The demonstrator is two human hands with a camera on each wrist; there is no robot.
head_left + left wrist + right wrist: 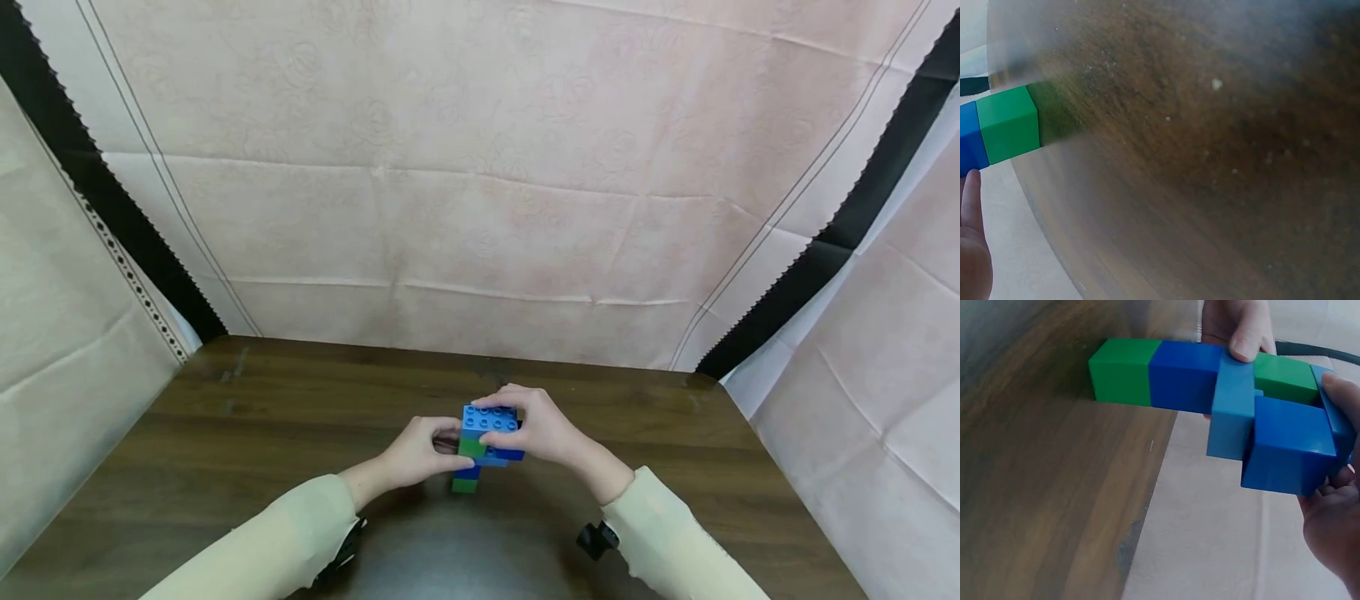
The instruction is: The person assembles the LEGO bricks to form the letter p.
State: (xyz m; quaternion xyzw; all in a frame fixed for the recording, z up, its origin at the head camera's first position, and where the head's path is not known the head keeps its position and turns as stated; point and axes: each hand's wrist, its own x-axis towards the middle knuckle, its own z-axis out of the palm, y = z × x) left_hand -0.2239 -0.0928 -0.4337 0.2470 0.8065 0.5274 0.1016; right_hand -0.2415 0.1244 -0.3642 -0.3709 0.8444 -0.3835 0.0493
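A tower of toy building bricks stands on the table between both hands. From the bottom up it has a green brick (pixel 1121 374), a dark blue brick (pixel 1186 378), a wider light blue brick (pixel 1232 412) and another green brick (pixel 1285 378). Beside the upper green one, a second dark blue brick (pixel 1291 447) sits on the light blue overhang. A studded light blue brick (pixel 480 419) tops the tower. My left hand (pixel 415 454) holds the tower's middle from the left, its thumb on the wider light blue brick. My right hand (pixel 546 427) grips the top brick between thumb and fingers.
The brown wooden table (pixel 300 392) has rounded far corners. Pale fabric sheets (pixel 450 208) with black edging strips (pixel 855 200) rise behind it and along both sides. A dark wrist device (pixel 597 540) shows at the right sleeve.
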